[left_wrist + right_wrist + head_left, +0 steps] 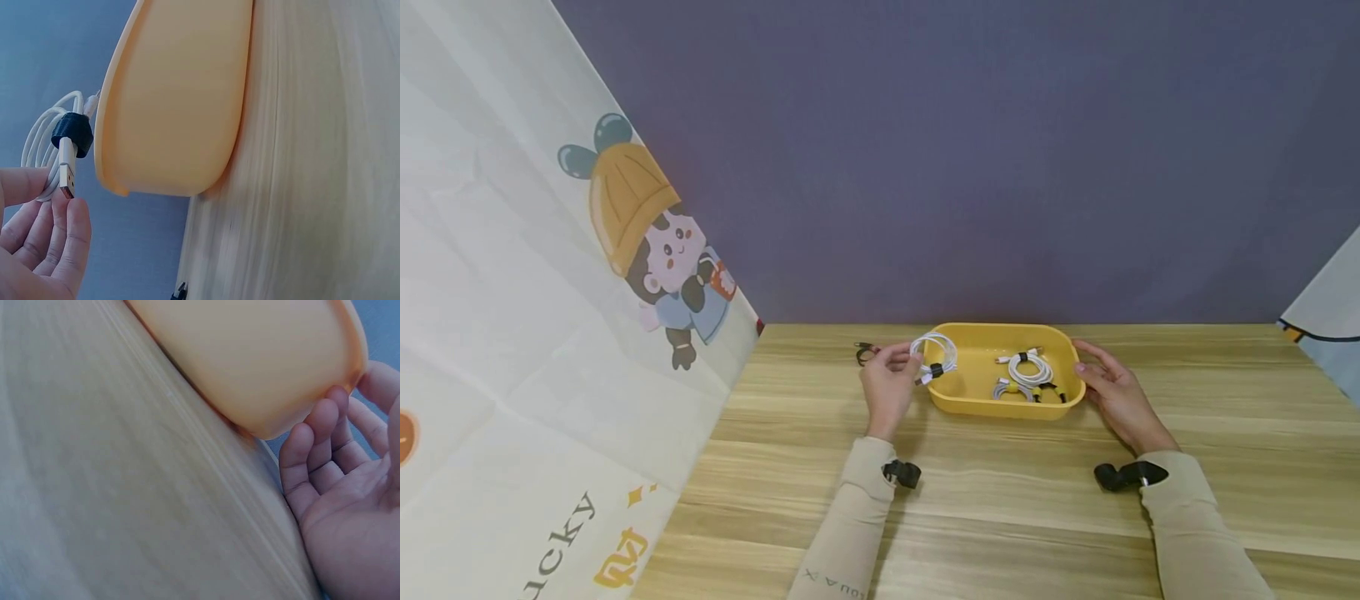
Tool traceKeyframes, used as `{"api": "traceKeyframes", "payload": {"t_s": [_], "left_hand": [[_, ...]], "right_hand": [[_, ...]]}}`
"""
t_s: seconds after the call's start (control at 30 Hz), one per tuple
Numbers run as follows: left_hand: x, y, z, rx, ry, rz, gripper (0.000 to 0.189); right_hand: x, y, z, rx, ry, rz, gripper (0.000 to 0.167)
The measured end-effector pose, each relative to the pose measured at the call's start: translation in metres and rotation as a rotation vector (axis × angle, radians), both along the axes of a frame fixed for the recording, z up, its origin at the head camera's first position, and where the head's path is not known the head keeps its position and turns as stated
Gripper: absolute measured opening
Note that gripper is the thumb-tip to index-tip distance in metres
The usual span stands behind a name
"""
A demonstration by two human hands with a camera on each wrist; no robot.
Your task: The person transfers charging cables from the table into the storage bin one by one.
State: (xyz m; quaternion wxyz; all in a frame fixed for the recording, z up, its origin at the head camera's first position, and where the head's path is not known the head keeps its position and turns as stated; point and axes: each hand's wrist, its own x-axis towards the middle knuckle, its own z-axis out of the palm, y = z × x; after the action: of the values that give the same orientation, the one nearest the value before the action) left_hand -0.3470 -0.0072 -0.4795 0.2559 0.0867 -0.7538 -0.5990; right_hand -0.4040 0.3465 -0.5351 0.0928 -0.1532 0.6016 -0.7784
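Observation:
My left hand (889, 387) pinches a coiled white USB cable (937, 370) between thumb and fingers, raised at the left end of a yellow plastic basket (1000, 408). A black strap (74, 134) binds this coil, and its USB plug points down in the left wrist view. My right hand (1120, 404) holds the basket's right end, with the thumb at the rim and curled fingers (297, 447) against the outer wall. Inside the basket lie a white coiled cable (1032, 370) with a black tie, a grey one (1012, 389) with a yellow tie, and a black-and-yellow piece (1051, 393).
A small black cable (866, 354) lies on the wooden table (1000, 500) behind my left hand. A dark blue panel (1000, 167) rises along the table's back edge. To the left hangs a white printed sheet (512, 292).

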Motion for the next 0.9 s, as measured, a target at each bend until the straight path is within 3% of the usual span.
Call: {"api": "traceKeyframes", "payload": {"t_s": [0.9], "left_hand": [[-0.001, 0.013, -0.001, -0.004, 0.03, -0.002, 0.018]], "right_hand": [[0.001, -0.001, 0.001, 0.029, -0.009, -0.017, 0.058]]}}
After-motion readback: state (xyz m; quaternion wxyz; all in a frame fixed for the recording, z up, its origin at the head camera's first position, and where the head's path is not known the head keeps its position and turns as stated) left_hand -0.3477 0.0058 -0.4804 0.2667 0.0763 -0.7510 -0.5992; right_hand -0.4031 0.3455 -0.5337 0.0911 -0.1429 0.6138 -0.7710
